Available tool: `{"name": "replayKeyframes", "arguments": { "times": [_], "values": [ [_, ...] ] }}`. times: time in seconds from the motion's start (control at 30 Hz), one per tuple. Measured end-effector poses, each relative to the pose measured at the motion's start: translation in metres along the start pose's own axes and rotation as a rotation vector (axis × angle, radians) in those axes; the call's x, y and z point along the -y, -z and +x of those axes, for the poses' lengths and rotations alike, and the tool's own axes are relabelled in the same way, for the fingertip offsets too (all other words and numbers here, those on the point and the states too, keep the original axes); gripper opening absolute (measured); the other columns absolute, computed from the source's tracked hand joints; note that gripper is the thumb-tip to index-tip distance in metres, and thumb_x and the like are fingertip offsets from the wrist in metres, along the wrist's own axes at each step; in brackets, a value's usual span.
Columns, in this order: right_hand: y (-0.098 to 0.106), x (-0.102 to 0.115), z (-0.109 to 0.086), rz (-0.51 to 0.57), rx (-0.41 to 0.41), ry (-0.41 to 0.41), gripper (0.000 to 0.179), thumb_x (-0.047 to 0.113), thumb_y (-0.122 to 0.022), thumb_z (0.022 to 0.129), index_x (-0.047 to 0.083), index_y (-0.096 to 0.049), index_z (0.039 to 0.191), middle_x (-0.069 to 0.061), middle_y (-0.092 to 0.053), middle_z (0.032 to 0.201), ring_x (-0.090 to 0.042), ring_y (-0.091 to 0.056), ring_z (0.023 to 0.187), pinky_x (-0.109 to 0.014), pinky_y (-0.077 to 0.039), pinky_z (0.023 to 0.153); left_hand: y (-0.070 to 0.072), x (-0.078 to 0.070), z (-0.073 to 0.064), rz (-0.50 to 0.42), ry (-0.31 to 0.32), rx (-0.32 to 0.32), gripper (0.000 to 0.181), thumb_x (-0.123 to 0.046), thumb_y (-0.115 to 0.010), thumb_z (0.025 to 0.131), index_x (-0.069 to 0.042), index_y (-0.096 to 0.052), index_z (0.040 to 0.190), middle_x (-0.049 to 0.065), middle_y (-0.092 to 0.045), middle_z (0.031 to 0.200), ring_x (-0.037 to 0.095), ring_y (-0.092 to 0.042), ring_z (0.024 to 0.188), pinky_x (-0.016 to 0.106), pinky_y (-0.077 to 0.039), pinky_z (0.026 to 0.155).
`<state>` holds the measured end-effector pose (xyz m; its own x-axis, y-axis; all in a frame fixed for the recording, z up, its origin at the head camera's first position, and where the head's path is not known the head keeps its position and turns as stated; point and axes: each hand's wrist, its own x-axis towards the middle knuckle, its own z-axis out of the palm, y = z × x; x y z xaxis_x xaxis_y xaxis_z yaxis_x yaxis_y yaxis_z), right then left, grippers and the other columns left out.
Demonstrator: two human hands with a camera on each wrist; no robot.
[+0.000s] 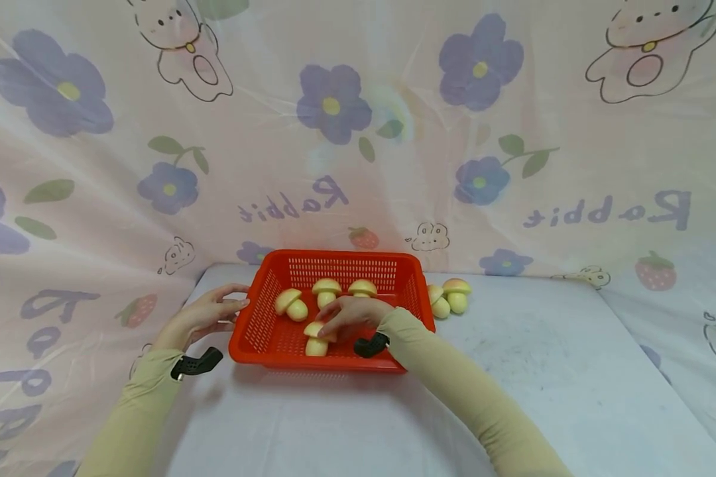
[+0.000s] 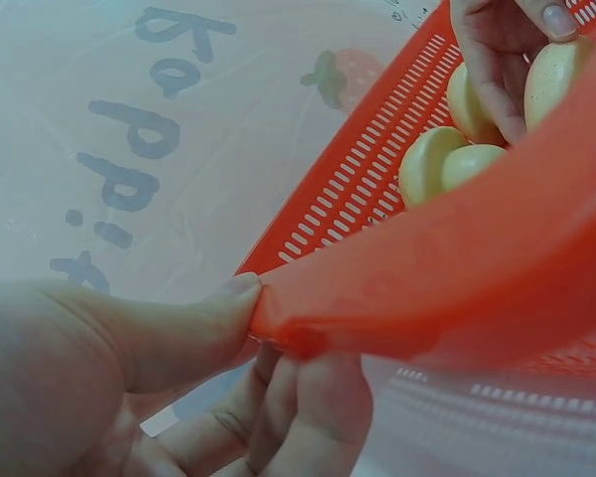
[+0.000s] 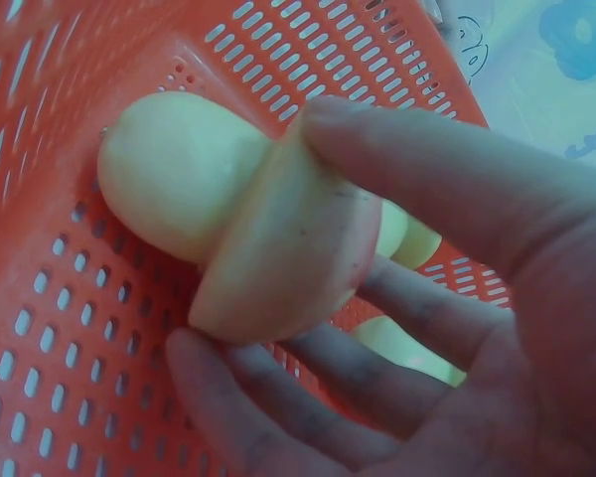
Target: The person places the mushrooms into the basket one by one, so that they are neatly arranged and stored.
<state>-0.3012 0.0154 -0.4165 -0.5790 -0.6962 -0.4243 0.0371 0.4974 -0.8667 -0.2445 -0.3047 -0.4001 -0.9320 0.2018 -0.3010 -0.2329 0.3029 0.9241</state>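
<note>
A red plastic basket with slotted walls sits on the table. My left hand pinches its left rim, thumb on top and fingers curled beneath, as the left wrist view shows. Inside the basket, my right hand holds a toy-like mushroom by its cap, thumb on one side and fingers on the other. Its rounded pale stem points toward the near side of the basket, low over the slotted floor. Three more mushrooms lie further back in the basket, including one at the left and one in the middle.
Two mushrooms rest on the white table just outside the basket's right wall. Behind the table hangs a printed cloth with flowers and rabbits. A black wrist mount is strapped on each sleeve.
</note>
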Motion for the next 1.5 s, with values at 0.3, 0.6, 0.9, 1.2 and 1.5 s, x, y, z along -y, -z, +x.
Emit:
{"name": "replayKeyframes", "arguments": {
  "times": [0.3, 0.6, 0.9, 1.2, 1.5],
  "values": [
    [0.0003, -0.0010, -0.0008, -0.001, -0.003, 0.006, 0.042, 0.018, -0.076, 0.082, 0.006, -0.062, 0.119, -0.006, -0.064, 0.104, -0.021, -0.064, 0.090, -0.039, -0.052, 0.085, -0.0010, -0.0005, -0.0014, -0.014, -0.012, 0.016, 0.057, -0.022, -0.058, 0.097, -0.004, -0.031, 0.143, 0.008, -0.062, 0.094, 0.019, -0.060, 0.076, 0.036, -0.056, 0.074],
    [0.0014, 0.0012, 0.0005, 0.036, 0.005, 0.019, 0.039, 0.014, -0.075, 0.083, 0.005, -0.062, 0.119, -0.006, -0.066, 0.102, -0.017, -0.063, 0.088, -0.041, -0.051, 0.088, 0.0016, -0.0001, -0.0003, -0.006, -0.004, 0.003, 0.056, -0.023, -0.059, 0.096, -0.006, -0.033, 0.143, 0.008, -0.061, 0.092, 0.018, -0.058, 0.075, 0.035, -0.056, 0.074],
    [0.0020, -0.0012, 0.0070, 0.080, -0.013, 0.001, 0.036, 0.011, -0.074, 0.083, 0.005, -0.063, 0.117, -0.006, -0.066, 0.098, -0.018, -0.062, 0.084, -0.039, -0.052, 0.085, 0.0003, -0.0033, -0.0011, -0.003, -0.001, 0.009, 0.055, -0.022, -0.059, 0.096, -0.005, -0.033, 0.142, 0.008, -0.061, 0.092, 0.017, -0.058, 0.074, 0.034, -0.056, 0.073],
    [-0.0010, -0.0027, 0.0054, 0.109, -0.014, 0.003, 0.034, 0.009, -0.073, 0.084, 0.003, -0.063, 0.116, -0.007, -0.066, 0.091, -0.020, -0.062, 0.080, -0.039, -0.052, 0.084, -0.0008, -0.0020, -0.0012, -0.001, 0.010, -0.001, 0.055, -0.022, -0.059, 0.096, -0.005, -0.034, 0.142, 0.010, -0.060, 0.093, 0.019, -0.058, 0.075, 0.035, -0.056, 0.074],
    [-0.0035, 0.0014, 0.0074, 0.075, -0.016, 0.037, 0.035, 0.008, -0.073, 0.084, 0.002, -0.064, 0.117, -0.006, -0.066, 0.099, -0.017, -0.063, 0.084, -0.038, -0.052, 0.085, -0.0011, -0.0036, -0.0019, 0.007, -0.004, 0.016, 0.056, -0.022, -0.059, 0.097, -0.004, -0.033, 0.142, 0.007, -0.061, 0.091, 0.018, -0.058, 0.073, 0.036, -0.056, 0.074]
  ]
}}
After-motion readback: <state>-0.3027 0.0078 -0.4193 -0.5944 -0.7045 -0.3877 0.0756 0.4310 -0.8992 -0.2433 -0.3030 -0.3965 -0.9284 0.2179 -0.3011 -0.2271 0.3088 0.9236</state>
